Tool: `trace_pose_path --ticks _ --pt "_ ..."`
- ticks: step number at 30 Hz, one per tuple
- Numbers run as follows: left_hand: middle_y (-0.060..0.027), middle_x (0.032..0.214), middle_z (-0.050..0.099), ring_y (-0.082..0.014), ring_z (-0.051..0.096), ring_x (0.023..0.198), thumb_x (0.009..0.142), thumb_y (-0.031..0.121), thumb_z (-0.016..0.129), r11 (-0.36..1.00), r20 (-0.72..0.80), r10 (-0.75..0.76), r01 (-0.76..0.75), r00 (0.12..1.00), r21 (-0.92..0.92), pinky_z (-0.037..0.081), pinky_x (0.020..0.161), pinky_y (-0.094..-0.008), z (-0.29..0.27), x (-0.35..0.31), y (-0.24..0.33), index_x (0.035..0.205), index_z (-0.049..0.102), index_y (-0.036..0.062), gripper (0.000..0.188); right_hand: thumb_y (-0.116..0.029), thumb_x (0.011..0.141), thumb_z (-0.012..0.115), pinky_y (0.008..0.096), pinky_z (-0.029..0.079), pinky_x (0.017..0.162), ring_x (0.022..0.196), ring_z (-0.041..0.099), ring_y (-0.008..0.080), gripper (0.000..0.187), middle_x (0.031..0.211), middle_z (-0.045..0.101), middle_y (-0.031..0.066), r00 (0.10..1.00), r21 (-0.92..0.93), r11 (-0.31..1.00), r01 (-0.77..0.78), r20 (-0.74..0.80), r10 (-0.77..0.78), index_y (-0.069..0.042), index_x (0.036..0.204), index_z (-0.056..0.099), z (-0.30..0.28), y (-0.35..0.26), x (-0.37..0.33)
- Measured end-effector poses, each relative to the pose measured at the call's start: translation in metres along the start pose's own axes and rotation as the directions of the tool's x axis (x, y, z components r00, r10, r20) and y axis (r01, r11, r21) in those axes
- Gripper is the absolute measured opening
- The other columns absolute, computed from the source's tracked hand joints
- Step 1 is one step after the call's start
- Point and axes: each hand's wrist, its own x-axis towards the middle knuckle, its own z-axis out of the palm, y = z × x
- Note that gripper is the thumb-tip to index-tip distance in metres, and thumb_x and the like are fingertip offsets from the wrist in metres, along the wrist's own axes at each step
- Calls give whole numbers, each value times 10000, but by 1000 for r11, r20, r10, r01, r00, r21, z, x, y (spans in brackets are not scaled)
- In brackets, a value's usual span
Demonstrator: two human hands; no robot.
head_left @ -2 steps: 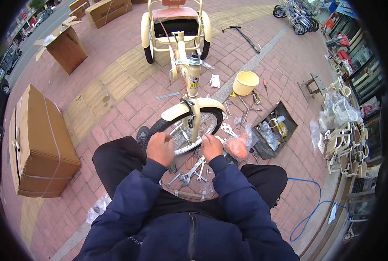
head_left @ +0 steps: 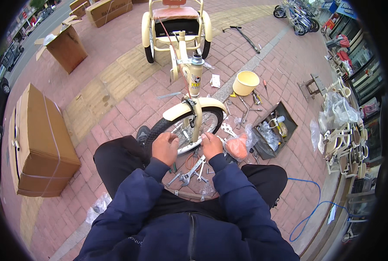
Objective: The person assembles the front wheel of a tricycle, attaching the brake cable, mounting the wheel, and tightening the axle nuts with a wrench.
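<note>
A cream tricycle (head_left: 195, 80) stands in front of me, its front wheel (head_left: 159, 130) and cream mudguard (head_left: 211, 102) between my knees. My left hand (head_left: 165, 147) is closed at the wheel's near left side, thumb against curled fingers. On the other side of the wheel's hub area, my right hand (head_left: 211, 146) is closed in a pinch beside the fork's lower end (head_left: 195, 135). The backs of both hands hide whatever the fingertips hold. Below them lie an adjustable wrench (head_left: 186, 178) and other spanners on the paving.
At right sit an open toolbox (head_left: 285, 126), an orange item in bubble wrap (head_left: 236, 148) and a cream bucket (head_left: 246, 82). A large carton (head_left: 50, 148) stands at left. A blue hose (head_left: 319, 191) curls at lower right, below piled cream parts (head_left: 346, 148).
My left hand has shifted slightly to the right, and the front wheel and fork have moved a little the same way. My right hand is almost where it was.
</note>
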Motion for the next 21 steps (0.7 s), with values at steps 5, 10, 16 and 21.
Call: trace_pose_path --ticks 5,10,16,21 --pt "-83 1172 649 -225 651 969 990 185 554 534 406 -237 468 882 -704 491 886 -365 56 53 8 1316 545 -19 385 -241 947 551 402 477 660 686 643 321 272 730 655 170 998 99 994 -48 48 44 7 927 659 8 4 20" --pt "-87 1004 647 -186 640 860 1021 241 532 247 501 -143 521 853 -817 544 765 -326 80 67 -1 1132 596 19 257 -244 1003 517 263 376 480 499 474 96 293 626 566 11 982 293 949 -113 177 62 -28 822 599 6 4 19" --pt "-29 950 633 -140 607 762 1005 247 570 314 482 -182 515 857 -797 549 688 -288 77 64 -5 1108 637 38 243 -263 1013 508 264 396 473 513 502 107 287 653 572 30 915 466 829 -310 383 127 -28 884 610 8 -3 13" --pt "6 865 585 -104 566 730 977 264 621 407 468 -195 505 862 -761 524 659 -254 70 61 -4 1078 640 39 248 -296 1043 454 297 456 567 616 561 145 301 760 607 59 852 627 610 -485 497 167 -33 1016 597 19 -1 11"
